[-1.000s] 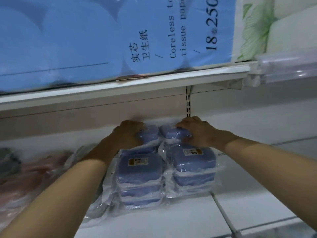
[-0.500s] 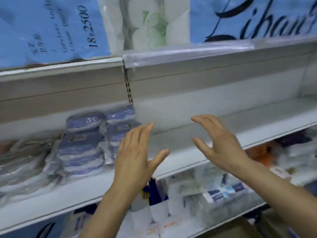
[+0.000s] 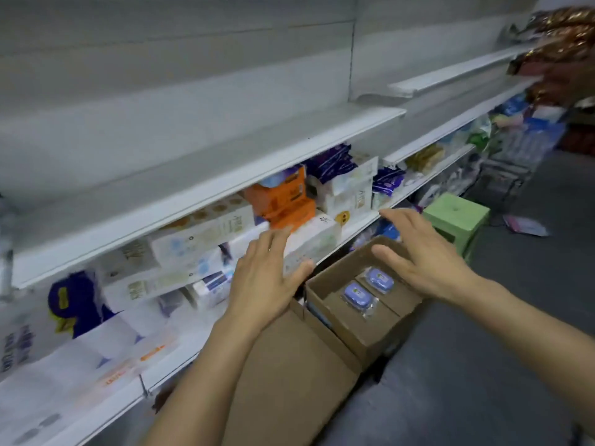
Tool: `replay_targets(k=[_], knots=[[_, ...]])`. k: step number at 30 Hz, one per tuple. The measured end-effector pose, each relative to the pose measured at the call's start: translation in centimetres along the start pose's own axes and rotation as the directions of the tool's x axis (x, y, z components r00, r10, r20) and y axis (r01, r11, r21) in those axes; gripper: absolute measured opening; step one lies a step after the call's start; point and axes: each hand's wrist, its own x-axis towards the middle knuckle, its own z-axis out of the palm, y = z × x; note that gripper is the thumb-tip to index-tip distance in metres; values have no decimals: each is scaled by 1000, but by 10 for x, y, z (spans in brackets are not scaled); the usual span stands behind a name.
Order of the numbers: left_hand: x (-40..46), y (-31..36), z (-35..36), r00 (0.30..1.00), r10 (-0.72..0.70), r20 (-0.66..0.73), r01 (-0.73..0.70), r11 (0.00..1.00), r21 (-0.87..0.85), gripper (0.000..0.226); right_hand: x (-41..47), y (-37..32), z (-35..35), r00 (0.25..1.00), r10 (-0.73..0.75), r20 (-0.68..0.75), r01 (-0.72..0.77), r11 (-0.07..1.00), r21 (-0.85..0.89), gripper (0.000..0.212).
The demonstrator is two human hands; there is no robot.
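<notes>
Your left hand [image 3: 264, 278] hovers open and empty just left of the cardboard box [image 3: 341, 268], your right hand [image 3: 425, 259] likewise above its far rim; two wrapped blue packs [image 3: 357, 296] lie side by side inside it. Catch a wall going in and the box may tip; pinch loosely and the slick wrap could slip.

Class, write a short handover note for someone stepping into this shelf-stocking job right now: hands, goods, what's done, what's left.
Left hand: open, empty, by the white pack on the shelf.
Right hand: open, empty, above the cardboard box.
Goods: two blue wrapped packs lie side by side in the box on the floor.
Done: neither pack picked up yet.
Left: probably lift both packs and shelve them.
</notes>
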Motion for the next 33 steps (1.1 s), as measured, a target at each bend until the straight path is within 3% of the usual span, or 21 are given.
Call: replay_targets(k=[8, 16, 25, 33], knots=[[49, 36, 95, 975, 19, 221, -9, 999, -45, 66, -5, 120, 30, 960, 206, 189, -216, 976, 35, 66], [153, 23, 220, 907, -77, 414, 105, 994, -45, 67, 100, 246, 94, 920, 265, 290, -314, 940, 135, 65], [262, 3, 356, 727, -336, 599, 445, 895, -39, 62, 197, 366, 193, 829, 274, 487, -398, 901, 170, 64], [283, -21, 479, 528, -538, 658, 763, 640, -89, 67, 246, 463, 301, 698, 187, 691, -360, 926, 114, 56]])
